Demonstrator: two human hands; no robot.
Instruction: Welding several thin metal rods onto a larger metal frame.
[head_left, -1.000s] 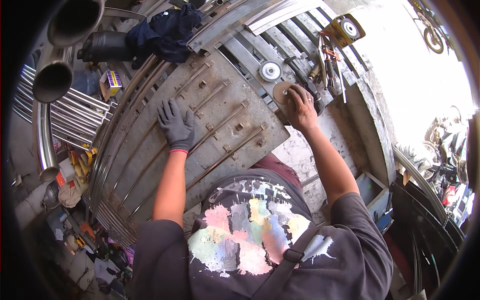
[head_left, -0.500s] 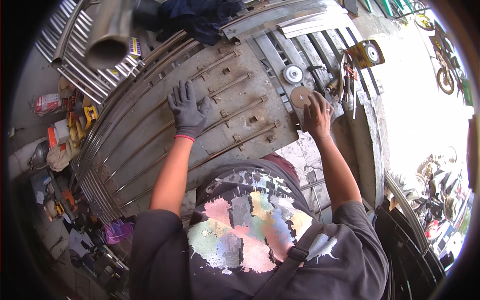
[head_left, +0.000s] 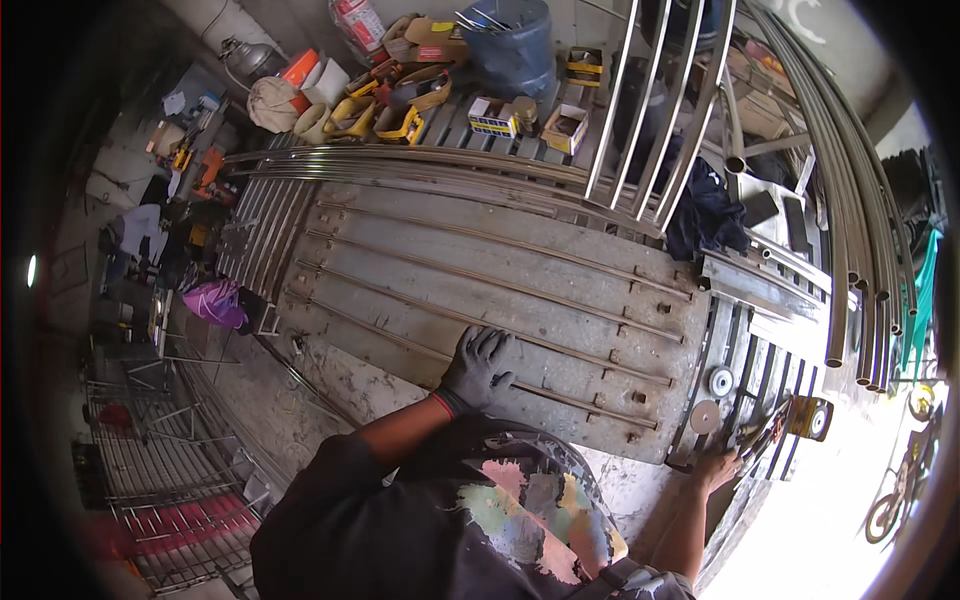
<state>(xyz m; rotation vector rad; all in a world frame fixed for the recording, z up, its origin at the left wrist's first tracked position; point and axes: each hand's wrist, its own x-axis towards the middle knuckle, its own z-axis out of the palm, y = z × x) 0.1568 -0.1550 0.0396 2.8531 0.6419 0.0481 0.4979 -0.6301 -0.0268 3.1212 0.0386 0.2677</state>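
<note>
My left hand (head_left: 480,368), in a dark grey glove with a red cuff edge, rests over the near metal bars on the steel plate (head_left: 440,240). Its fingers are bent a little, thumb apart, with nothing visible in them. Several thin metal bars (head_left: 510,292) lie lengthwise across the plate, small metal blocks beside their right ends. My bare right hand (head_left: 716,468) is at the right end of the bench by a cluster of hand tools (head_left: 768,430); its fingers are too small and partly hidden to read. Just beyond it lie a brown disc (head_left: 705,417) and a pale grinding disc (head_left: 720,380).
Long tubes (head_left: 400,160) run along the far edge, with upright shiny tubes (head_left: 650,110) behind. A blue bin (head_left: 508,50), small boxes (head_left: 566,128) and yellow containers (head_left: 400,122) stand farther back. A yellow case with a disc (head_left: 808,418) sits at the right edge.
The view has swung left. My right hand has left the brown disc, which now lies uncovered, and has moved to the hand tools. My left hand has come nearer the plate's front edge.
</note>
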